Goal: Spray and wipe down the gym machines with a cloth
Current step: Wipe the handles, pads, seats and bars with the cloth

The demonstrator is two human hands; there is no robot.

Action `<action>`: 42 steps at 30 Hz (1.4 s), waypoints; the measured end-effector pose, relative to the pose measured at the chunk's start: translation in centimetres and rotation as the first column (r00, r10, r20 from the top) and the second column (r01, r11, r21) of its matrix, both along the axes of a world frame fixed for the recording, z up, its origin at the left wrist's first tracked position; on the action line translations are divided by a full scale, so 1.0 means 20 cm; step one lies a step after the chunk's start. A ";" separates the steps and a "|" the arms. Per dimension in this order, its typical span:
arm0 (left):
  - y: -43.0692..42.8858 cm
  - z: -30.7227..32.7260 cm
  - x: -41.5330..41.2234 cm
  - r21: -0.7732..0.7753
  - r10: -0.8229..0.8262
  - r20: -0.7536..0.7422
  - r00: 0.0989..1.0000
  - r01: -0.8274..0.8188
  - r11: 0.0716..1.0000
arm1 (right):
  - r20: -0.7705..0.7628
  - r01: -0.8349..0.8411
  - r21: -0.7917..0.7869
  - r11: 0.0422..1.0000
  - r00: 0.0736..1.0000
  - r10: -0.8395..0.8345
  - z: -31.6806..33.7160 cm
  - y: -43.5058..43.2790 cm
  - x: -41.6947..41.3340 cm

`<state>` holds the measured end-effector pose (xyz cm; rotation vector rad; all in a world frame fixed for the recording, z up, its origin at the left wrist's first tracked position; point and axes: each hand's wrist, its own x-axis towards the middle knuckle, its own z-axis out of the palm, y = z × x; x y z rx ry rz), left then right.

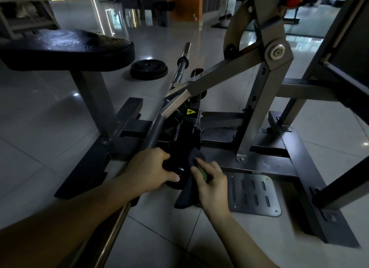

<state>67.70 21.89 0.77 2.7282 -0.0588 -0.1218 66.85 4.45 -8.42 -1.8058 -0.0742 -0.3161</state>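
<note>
Wiping is in progress at the low centre of the gym machine [265, 100]. The left hand [151, 168] steadies the black roller pad [183, 140], with the fingers curled over its near end and the thumb against the end cap. The right hand [211, 183] holds the dark cloth [187, 197] against the pad's right side. Its fingers are bent round the cloth and round a small green object [202, 172] that cannot be identified. The loose end of the cloth hangs down to the tiled floor [50, 128]. No spray bottle can be made out. The black seat pad [65, 48] at upper left shows a sheen; whether this is moisture or reflected light cannot be told. Judged status: the roller pad is partly treated. The grey frame tubes, the perforated foot plate [253, 193] and the base rails show no sign either way and are probably still to be wiped.
</note>
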 end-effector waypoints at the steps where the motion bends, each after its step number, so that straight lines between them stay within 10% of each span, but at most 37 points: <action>1: 0.00 0.00 0.00 0.002 0.000 0.007 1.000 0.000 1.000 | -0.048 0.001 0.061 0.998 0.999 0.002 -0.01 0.00 0.03; 7: 0.01 -0.04 -0.05 -0.043 0.000 0.064 0.998 0.003 0.999 | -0.318 0.195 0.277 0.941 0.942 -0.102 -0.05 0.04 0.18; 13: 0.00 -0.02 -0.04 -0.027 -0.019 0.074 0.997 0.021 0.999 | -0.460 0.042 0.283 0.958 0.882 0.097 0.08 0.05 0.11; 28: -0.05 -0.04 -0.11 0.068 -0.071 0.213 0.974 0.058 0.996 | -0.459 0.101 0.701 0.706 0.821 0.338 -0.01 0.12 0.05; 32: -0.05 -0.04 -0.12 0.077 -0.053 0.226 0.973 0.037 0.996 | -0.474 0.098 0.709 0.698 0.799 0.369 0.01 0.11 0.05; 37: -0.06 -0.04 -0.12 0.015 0.060 0.111 0.992 -0.062 0.998 | -0.603 0.058 0.411 0.910 0.766 0.223 0.05 0.15 0.09; 42: -0.10 -0.05 -0.09 -0.055 0.123 0.078 0.989 -0.119 0.991 | -0.539 0.136 0.580 0.803 0.803 0.253 -0.02 0.18 0.10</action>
